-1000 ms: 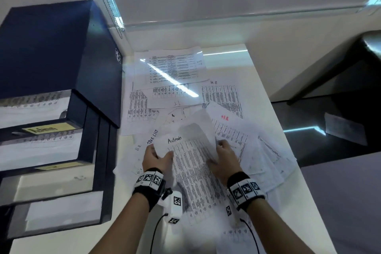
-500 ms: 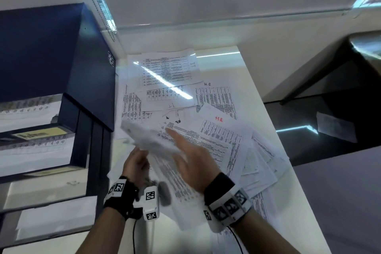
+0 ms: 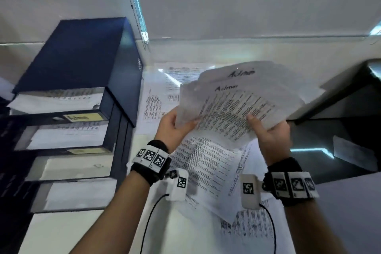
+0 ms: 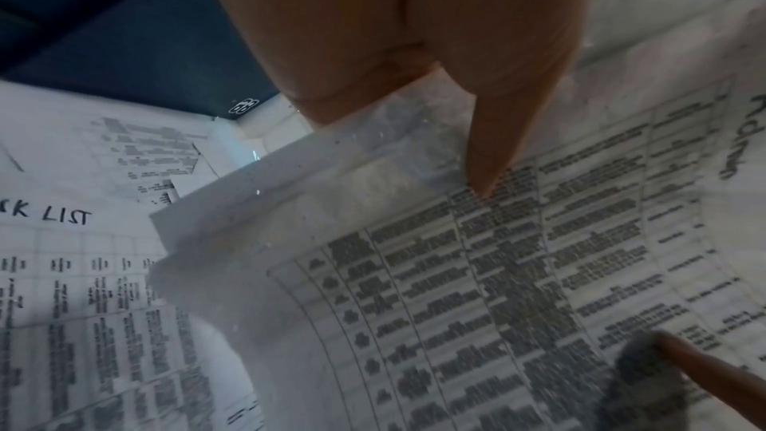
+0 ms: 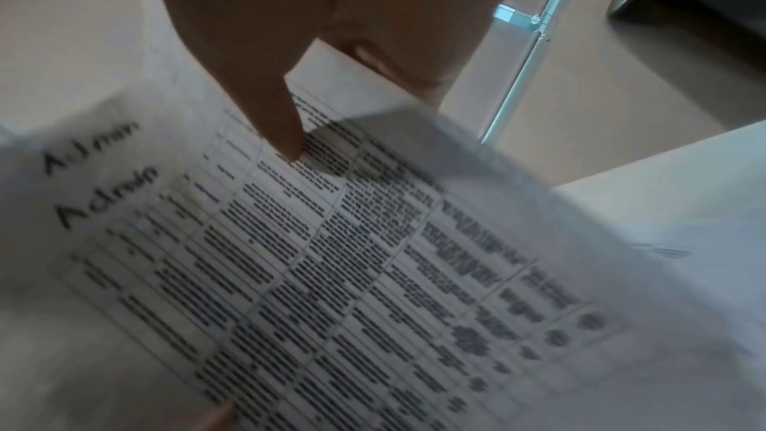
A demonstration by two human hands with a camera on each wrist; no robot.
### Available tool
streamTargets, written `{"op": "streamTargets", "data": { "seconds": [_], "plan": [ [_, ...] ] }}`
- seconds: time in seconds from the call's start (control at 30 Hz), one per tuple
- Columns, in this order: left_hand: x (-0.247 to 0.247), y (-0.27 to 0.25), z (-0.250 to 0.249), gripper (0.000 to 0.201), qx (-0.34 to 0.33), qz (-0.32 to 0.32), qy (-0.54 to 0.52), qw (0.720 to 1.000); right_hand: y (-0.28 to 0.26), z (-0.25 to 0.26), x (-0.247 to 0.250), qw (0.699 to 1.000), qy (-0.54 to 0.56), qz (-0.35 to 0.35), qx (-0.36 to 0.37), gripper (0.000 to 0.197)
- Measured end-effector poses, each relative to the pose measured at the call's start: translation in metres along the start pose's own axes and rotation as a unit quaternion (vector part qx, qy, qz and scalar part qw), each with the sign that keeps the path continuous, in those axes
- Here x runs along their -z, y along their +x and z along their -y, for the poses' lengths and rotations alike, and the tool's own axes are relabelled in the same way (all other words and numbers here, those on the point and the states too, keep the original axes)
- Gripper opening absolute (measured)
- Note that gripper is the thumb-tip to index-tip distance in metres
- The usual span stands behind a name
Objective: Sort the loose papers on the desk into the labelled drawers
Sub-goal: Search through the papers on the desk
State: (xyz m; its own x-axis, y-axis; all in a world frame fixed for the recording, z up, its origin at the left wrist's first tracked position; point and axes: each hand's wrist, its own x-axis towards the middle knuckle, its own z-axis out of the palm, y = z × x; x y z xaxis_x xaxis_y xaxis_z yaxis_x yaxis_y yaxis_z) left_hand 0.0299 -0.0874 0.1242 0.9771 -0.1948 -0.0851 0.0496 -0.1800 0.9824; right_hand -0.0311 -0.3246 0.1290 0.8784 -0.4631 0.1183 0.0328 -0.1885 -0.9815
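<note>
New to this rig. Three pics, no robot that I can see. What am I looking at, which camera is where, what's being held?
No machine: a person wears one camera on the head and one on each wrist, on the black straps with checkered tags. The wide picture is the head view; the two close ones look along each hand. The left hand and the right hand both hold a small bundle of sheets handwritten "Admin", thumbs on top, lifted above the desk. More printed papers lie loose on it. At the left stands a dark blue drawer unit; one drawer label seems to read "Admin" too.
</note>
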Motion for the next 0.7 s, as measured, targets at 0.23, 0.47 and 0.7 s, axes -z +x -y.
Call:
{"op": "streamTargets", "data": {
  "seconds": [0.23, 0.47, 0.7],
  "plan": [
    [-0.007, -0.01, 0.034, 0.024, 0.075, -0.036, 0.087, 0.993, -0.01, -0.036, -0.017, 0.946, -0.245, 0.166, -0.135, 0.039],
    [0.047, -0.027, -0.033, 0.046, 0.064, -0.127, 0.003, 0.99, 0.002, 0.041, -0.03, 0.968, -0.175, 0.176, 0.037, 0.02],
    [0.132, -0.092, -0.04, 0.072, 0.076, -0.178, 0.028, 0.981, -0.058, 0.063, -0.086, 0.948, -0.017, 0.318, -0.025, 0.069]
  ]
}}
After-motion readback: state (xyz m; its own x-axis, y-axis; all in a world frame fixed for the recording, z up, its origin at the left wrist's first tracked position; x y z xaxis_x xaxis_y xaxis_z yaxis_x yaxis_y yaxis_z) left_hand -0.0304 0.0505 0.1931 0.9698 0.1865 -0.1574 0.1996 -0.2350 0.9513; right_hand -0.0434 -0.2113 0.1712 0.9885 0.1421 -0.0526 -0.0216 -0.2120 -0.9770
